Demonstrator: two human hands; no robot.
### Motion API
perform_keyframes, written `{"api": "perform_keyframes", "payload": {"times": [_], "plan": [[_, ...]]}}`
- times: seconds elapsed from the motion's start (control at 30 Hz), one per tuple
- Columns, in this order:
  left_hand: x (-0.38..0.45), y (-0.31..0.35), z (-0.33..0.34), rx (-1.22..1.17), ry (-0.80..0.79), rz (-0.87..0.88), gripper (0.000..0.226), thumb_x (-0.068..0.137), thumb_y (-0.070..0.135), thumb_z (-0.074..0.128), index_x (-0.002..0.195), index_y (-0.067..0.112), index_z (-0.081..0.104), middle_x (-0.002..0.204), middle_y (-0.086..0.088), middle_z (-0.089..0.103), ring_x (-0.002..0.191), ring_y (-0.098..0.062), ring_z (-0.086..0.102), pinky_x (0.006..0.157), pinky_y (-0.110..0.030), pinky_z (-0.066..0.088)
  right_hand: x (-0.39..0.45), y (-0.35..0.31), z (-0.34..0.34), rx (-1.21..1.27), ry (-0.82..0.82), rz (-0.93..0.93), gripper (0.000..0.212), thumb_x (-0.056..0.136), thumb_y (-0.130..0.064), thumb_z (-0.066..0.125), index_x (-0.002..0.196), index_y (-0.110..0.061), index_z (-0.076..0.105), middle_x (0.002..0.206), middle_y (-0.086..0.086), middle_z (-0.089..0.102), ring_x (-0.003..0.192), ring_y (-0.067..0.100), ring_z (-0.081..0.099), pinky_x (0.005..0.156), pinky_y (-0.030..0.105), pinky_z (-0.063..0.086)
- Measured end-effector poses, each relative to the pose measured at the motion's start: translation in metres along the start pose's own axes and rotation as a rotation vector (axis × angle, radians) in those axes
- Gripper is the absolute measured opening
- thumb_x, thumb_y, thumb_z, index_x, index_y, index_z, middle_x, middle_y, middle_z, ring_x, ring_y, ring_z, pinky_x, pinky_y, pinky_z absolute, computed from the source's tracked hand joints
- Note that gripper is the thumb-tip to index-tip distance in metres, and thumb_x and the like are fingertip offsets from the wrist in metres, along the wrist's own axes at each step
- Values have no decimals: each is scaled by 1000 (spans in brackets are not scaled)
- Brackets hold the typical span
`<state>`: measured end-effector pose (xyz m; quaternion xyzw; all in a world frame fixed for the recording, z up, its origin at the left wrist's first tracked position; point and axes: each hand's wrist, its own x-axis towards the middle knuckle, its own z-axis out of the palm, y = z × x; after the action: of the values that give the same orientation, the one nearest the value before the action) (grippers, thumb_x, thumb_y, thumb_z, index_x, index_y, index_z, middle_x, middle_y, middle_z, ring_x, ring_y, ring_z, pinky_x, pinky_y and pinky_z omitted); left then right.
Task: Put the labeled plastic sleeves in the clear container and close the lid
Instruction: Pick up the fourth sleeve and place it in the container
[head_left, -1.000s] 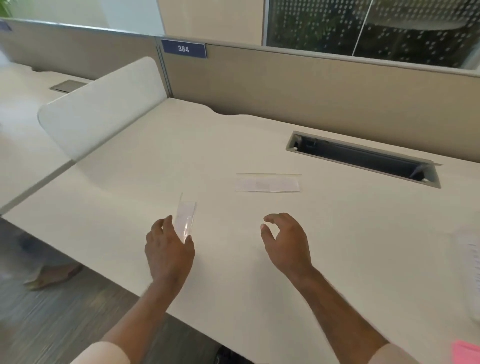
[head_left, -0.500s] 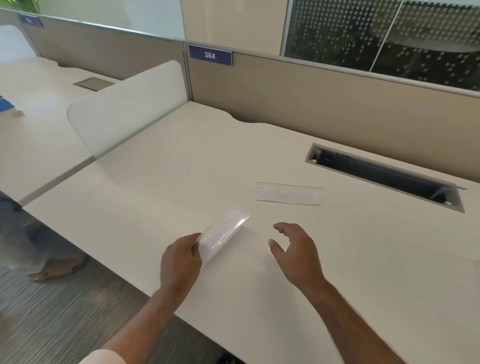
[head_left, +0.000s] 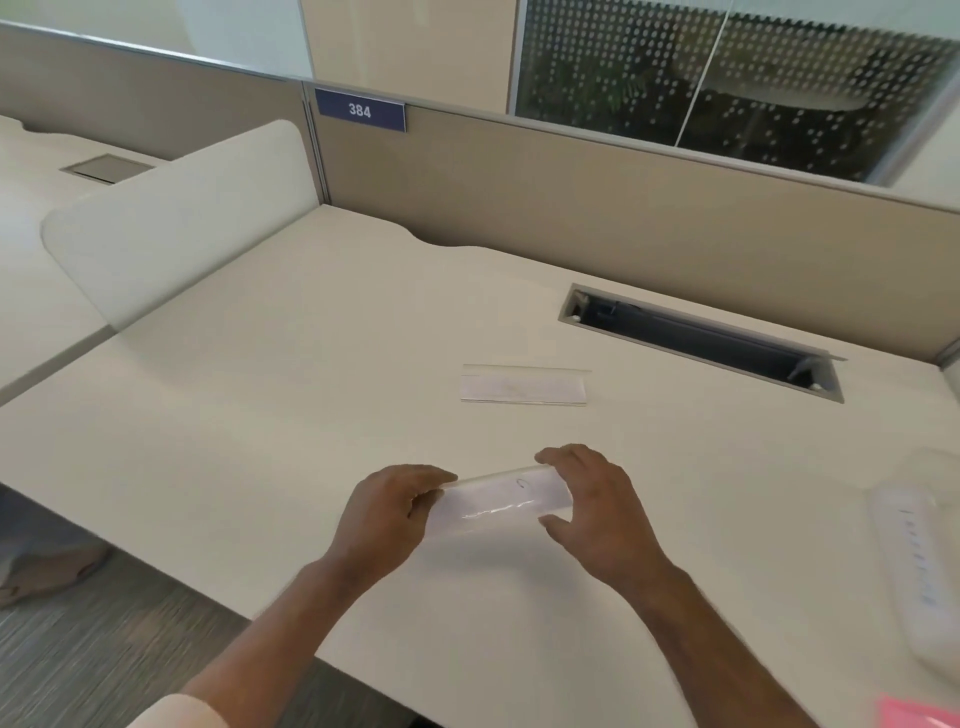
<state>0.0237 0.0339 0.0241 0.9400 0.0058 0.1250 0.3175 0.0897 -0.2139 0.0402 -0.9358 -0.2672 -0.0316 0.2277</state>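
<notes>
Clear plastic, a labeled sleeve (head_left: 501, 499), is held just above the counter (head_left: 260, 415) in the head view, the left hand (head_left: 387, 512) pinching its left end and the right hand (head_left: 597, 512) closing thumb and fingers around its right end, probably so the limp strip stays flat and can be passed to the right hand. A second sleeve (head_left: 523, 385) lies flat farther back, well apart. What looks like the container (head_left: 919, 566) sits at the right edge, blurred, so that hand likely carries.
</notes>
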Motion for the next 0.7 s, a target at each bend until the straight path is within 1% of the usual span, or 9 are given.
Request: {"api": "perform_keyframes", "payload": {"times": [0.1,0.2,0.3,0.37,0.43,0.47,0.53,0.6,0.7], "plan": [[6,5,3,-46,-96,9,31,91,4,61,107,24,77,109,15,75,101,-8,68,88,-22,50,-9,8,-8,-8,25,-2,58,68,-28,73,123,-29,56,117,-13,56,107,12,54,91,25,38],[11,8,5,-87,-154,-1,26,92,11,65,110,25,77,111,16,74,105,-4,66,91,-20,49,-20,17,-15,13,27,25,58,67,-32,73,122,-31,57,115,-15,57,103,10,55,87,23,40],[16,11,6,-145,-149,-25,25,89,21,71,112,30,74,114,21,71,107,0,63,85,-14,46,-32,27,-24,59,42,82,58,67,-35,75,122,-31,57,114,-17,57,102,9,56,85,23,44],[17,12,7,-263,-148,-77,34,85,24,77,116,37,70,115,27,69,110,5,60,85,-7,41,-39,34,-29,100,53,126,60,66,-34,77,122,-32,57,113,-19,58,103,6,55,84,23,46],[15,12,8,-365,-167,-106,50,80,24,83,123,40,63,119,32,65,115,10,54,91,-1,35,-46,40,-35,167,63,181,62,64,-33,80,121,-34,57,110,-23,59,101,2,54,84,22,45],[14,12,9,-400,-192,-112,60,77,23,85,128,40,59,124,32,63,118,10,52,95,-1,34,-49,42,-37,204,69,206,63,63,-32,82,120,-36,57,108,-24,59,100,-1,53,84,21,44],[12,10,12,-460,-256,-115,77,71,19,90,137,37,53,131,23,62,124,5,52,104,-8,34,-55,48,-41,288,80,254,65,61,-31,84,119,-40,56,105,-26,59,99,-4,53,84,20,44],[9,10,16,-500,-300,-122,86,68,15,91,140,37,49,132,16,63,127,-2,53,109,-17,35,-60,53,-44,377,86,294,67,60,-29,86,119,-42,57,104,-22,61,100,-1,56,86,21,46],[6,14,22,-552,-268,-147,81,70,7,89,138,34,53,127,11,67,124,-9,58,111,-26,40,-68,59,-48,495,82,332,68,57,-29,89,116,-46,59,102,-18,63,97,5,57,86,20,47]]}}
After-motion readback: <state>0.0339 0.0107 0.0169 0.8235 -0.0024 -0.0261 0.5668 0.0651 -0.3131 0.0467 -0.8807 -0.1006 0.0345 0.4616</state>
